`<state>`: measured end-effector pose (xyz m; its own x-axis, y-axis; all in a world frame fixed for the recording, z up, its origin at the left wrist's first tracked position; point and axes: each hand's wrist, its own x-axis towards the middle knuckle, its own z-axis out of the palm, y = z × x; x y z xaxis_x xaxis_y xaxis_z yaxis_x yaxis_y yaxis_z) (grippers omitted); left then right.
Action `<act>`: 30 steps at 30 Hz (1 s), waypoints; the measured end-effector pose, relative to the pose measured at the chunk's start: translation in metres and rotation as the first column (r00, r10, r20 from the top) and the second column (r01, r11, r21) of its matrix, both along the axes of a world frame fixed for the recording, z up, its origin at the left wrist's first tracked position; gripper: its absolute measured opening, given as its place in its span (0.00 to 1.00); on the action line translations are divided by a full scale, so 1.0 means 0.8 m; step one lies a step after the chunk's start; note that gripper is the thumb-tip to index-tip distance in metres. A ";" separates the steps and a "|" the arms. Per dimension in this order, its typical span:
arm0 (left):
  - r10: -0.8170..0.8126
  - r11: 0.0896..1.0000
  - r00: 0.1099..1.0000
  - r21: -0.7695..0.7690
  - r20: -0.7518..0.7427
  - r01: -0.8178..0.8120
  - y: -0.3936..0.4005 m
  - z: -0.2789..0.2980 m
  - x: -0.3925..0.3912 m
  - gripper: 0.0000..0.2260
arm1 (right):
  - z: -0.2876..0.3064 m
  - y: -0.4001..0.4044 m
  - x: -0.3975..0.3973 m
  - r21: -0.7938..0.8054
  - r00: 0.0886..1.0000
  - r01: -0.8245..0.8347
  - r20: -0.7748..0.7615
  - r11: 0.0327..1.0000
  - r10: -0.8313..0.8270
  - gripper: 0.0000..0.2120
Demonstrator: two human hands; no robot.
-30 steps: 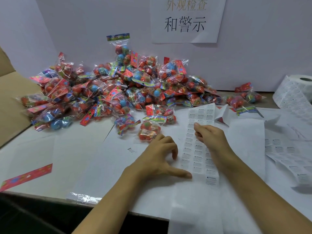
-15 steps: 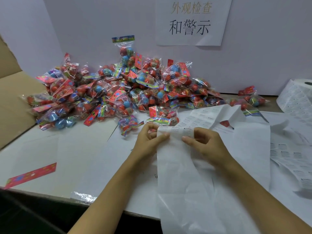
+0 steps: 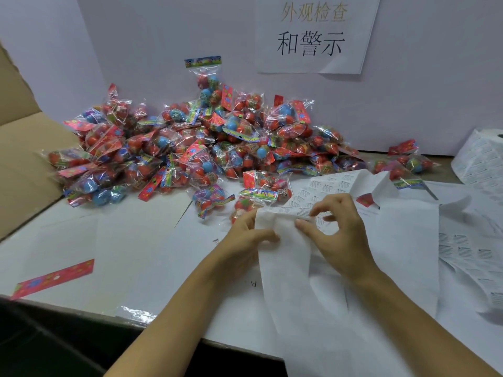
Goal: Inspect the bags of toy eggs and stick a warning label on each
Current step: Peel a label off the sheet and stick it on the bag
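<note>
A large heap of clear bags of toy eggs [image 3: 196, 148] with red and blue eggs lies against the back wall. One bag [image 3: 245, 206] sits just beyond my left hand. A long white label strip [image 3: 304, 281] is folded over in front of me, its printed labels facing up past the fold. My left hand [image 3: 245, 240] grips the strip's left edge at the fold. My right hand [image 3: 340, 229] pinches at a label on the fold with thumb and forefinger.
A roll of labels [image 3: 481, 159] stands at the far right, with more label strips [image 3: 468, 254] spread over the white table. An open cardboard box [image 3: 21, 164] stands at the left. A loose red header card [image 3: 54, 278] lies near the front edge. A paper sign [image 3: 313, 36] hangs on the wall.
A second ago the strip lay flat under both hands. Both hands have since lifted it and folded it over, and my right hand now pinches at a label on the fold.
</note>
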<state>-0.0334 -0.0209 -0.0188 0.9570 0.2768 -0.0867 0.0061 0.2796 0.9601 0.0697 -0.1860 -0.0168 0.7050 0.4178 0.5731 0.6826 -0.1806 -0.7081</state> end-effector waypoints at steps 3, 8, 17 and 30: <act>0.001 1.000 1.000 -0.008 0.025 -0.001 0.002 0.001 0.000 0.16 | -0.001 0.001 -0.005 -0.047 0.998 -0.043 0.034 0.998 0.044 0.04; -0.077 0.997 0.992 0.015 0.102 0.076 0.003 0.003 -0.005 0.15 | 0.000 -0.001 -0.008 -0.140 0.990 -0.142 -0.015 0.980 0.141 0.05; 0.072 0.997 0.996 0.033 0.053 -0.074 -0.002 0.002 -0.002 0.16 | 0.000 -0.002 -0.007 -0.088 0.994 -0.104 0.026 0.991 0.106 0.08; 0.022 0.979 0.996 0.200 0.083 -0.039 -0.002 -0.001 -0.003 0.20 | 0.000 -0.004 -0.004 -0.183 0.990 -0.111 0.063 0.977 0.125 0.05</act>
